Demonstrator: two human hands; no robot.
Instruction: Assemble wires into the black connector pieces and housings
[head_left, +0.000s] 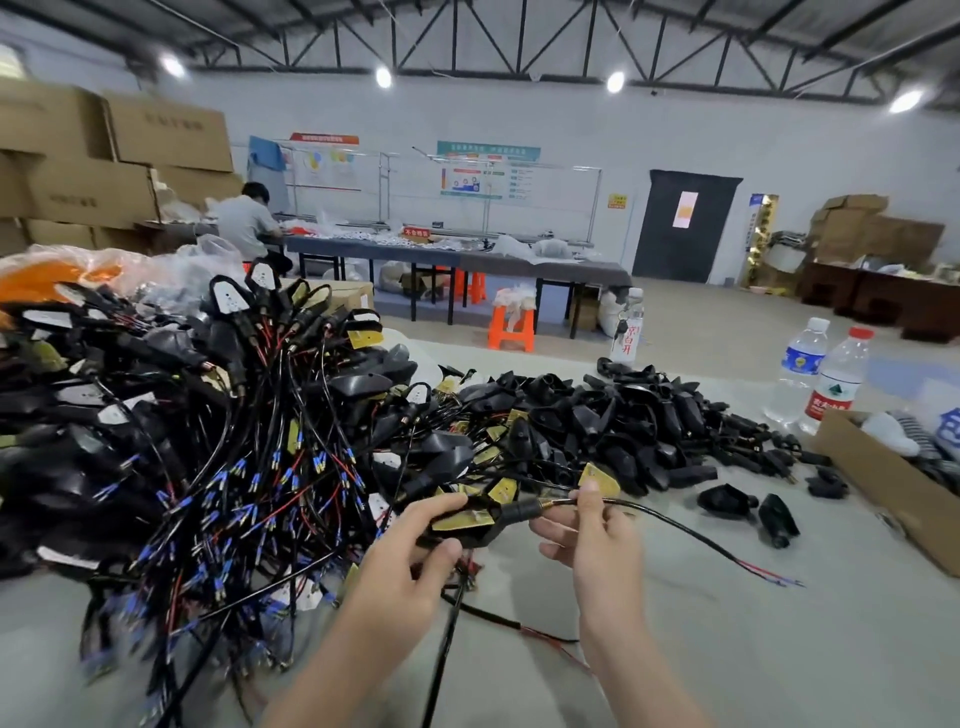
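Now gripping a black housing (467, 522) in the left hand (415, 556), thumb and fingers curled round it, just above the grey table (727, 665). Pinching a black wire (675, 524) with the right hand (587, 540), close against the housing's stem, red and blue ends trailing off to the right. Behind and left, heaped high: a tangle of wired pieces (208, 441). Behind and right, piled on the table: empty black housings (623, 415). Farther right, upright water bottles (802, 364) near a cardboard box (893, 499).
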